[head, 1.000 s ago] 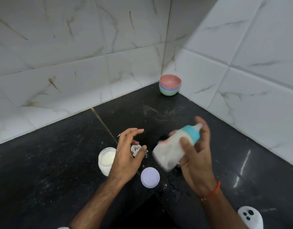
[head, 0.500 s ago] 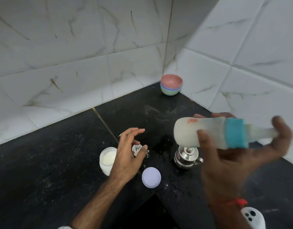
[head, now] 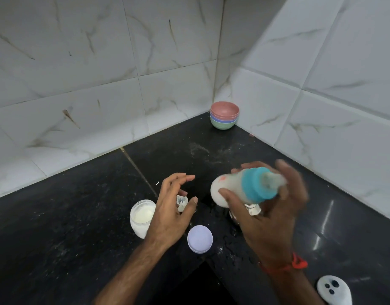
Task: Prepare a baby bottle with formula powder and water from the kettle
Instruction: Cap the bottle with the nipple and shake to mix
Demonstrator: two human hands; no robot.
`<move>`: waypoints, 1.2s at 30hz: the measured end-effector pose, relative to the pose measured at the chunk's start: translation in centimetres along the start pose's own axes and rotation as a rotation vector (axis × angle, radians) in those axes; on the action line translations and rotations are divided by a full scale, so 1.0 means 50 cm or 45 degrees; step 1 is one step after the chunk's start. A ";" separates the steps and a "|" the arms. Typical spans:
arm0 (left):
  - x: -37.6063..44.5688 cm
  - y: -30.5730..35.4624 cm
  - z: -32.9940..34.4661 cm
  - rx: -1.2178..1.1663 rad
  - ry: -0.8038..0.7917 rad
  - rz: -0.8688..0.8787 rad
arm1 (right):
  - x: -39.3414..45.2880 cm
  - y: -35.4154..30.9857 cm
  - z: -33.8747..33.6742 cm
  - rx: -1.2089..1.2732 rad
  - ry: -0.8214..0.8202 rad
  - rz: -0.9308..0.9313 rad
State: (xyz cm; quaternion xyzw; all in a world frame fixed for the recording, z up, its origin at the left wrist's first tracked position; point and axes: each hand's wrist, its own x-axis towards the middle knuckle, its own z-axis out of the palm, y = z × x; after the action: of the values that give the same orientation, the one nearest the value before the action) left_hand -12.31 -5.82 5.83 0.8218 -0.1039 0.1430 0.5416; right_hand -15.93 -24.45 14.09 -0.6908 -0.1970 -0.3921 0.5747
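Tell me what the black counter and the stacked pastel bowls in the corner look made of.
Black speckled counter: polished stone, likely granite; it mirrors light at the right. Stacked pastel bowls: matte, dull, no glare, probably plastic or a fibre composite.

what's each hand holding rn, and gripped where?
Right hand grips the bottle around its body and teal collar, tilted and motion-blurred. Left hand is open, holding nothing.
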 end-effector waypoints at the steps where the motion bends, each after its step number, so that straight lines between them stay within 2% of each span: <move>1: 0.001 -0.001 0.001 -0.002 0.002 -0.011 | 0.006 -0.003 -0.002 0.027 0.042 -0.016; 3: 0.004 -0.001 0.001 -0.011 0.001 -0.038 | 0.007 0.006 0.007 -0.050 0.023 0.014; 5: 0.002 0.001 0.002 -0.010 -0.013 -0.028 | -0.006 0.012 0.017 -0.187 -0.138 0.158; 6: 0.001 0.003 0.003 -0.008 -0.018 -0.006 | -0.008 0.004 0.018 -0.170 -0.147 0.159; 10: 0.002 0.000 0.001 0.028 -0.009 0.005 | 0.007 -0.008 0.008 0.025 0.007 -0.084; 14: 0.000 0.003 0.002 0.016 -0.015 0.021 | -0.022 0.017 0.022 -0.112 -0.179 0.146; 17: 0.000 0.006 0.003 0.018 0.000 0.036 | -0.001 -0.005 0.011 0.086 -0.048 -0.028; 19: 0.003 0.004 0.003 0.008 0.015 0.002 | 0.010 -0.001 0.016 0.036 0.005 -0.098; 22: 0.000 0.005 0.002 0.021 -0.009 0.017 | -0.014 0.025 0.028 -0.098 -0.187 0.113; 27: 0.001 0.000 0.002 0.036 0.005 -0.013 | -0.007 0.014 0.017 0.050 -0.104 -0.013; 31: 0.002 0.001 0.002 0.028 -0.015 0.009 | -0.025 0.040 0.018 -0.163 -0.323 0.198; 33: 0.003 0.000 0.001 0.027 -0.002 0.014 | -0.019 0.033 0.017 0.111 -0.128 0.356; 36: 0.007 -0.004 0.001 0.016 0.029 -0.019 | 0.011 0.025 0.019 0.805 0.363 0.894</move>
State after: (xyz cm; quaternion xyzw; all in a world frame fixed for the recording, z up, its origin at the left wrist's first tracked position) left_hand -11.93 -5.81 5.74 0.8243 -0.0907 0.1490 0.5387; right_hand -14.39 -24.00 13.67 -0.4466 0.0190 -0.1865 0.8749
